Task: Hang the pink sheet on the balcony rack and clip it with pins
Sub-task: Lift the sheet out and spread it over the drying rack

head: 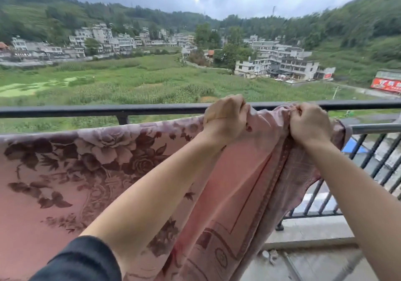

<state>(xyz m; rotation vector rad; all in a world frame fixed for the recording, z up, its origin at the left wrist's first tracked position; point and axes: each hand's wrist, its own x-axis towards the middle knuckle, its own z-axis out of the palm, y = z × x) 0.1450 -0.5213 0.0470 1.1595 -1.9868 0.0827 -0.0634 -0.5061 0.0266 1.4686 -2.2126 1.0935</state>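
Observation:
The pink sheet [86, 168], printed with dark roses, hangs draped over the silver rack bar [377, 128] from the left edge to the right of centre. My left hand [226, 116] grips a bunched fold of the sheet's top edge. A little to the right, my right hand [309, 122] pinches the top edge near the sheet's right end. The cloth between both hands is gathered and lifted slightly above the bar. No pins are visible.
The black balcony railing [86, 109] runs across just beyond the rack, with vertical bars [368, 157] at the right. The concrete balcony ledge and floor [310, 233] lie at the lower right. Fields, buildings and hills stretch far below.

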